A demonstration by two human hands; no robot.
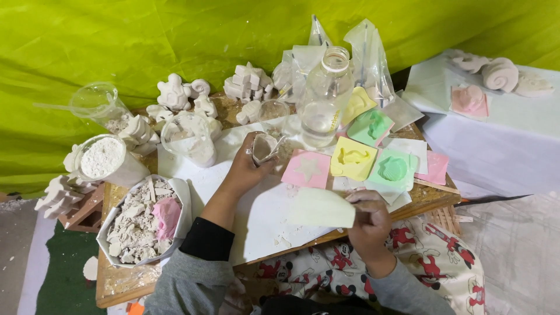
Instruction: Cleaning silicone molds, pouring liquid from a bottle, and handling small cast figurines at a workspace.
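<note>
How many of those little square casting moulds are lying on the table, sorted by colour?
Counting the ones on the wooden table, beyond the left hand and right hand:
Pink moulds: 2
Yellow moulds: 2
Green moulds: 2
Total: 6
Another pink one lies apart on the white side table.

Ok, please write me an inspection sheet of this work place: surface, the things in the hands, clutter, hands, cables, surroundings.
Surface: wooden table, white sheet spread over its middle, crumbs on it.
Job's things: small squeezed cup; pale yellow flexible mould.
Clutter: clear plastic bottle, pink star mould, yellow mould, green shell mould, tub of white powder, tray of broken plaster pieces, white plaster figures, plastic bags.
Hands: left hand grips the cup; right hand holds the pale mould.
Cables: nothing seen.
Surroundings: green sheet backdrop; white-covered side table carrying a snail-shaped cast.
</note>
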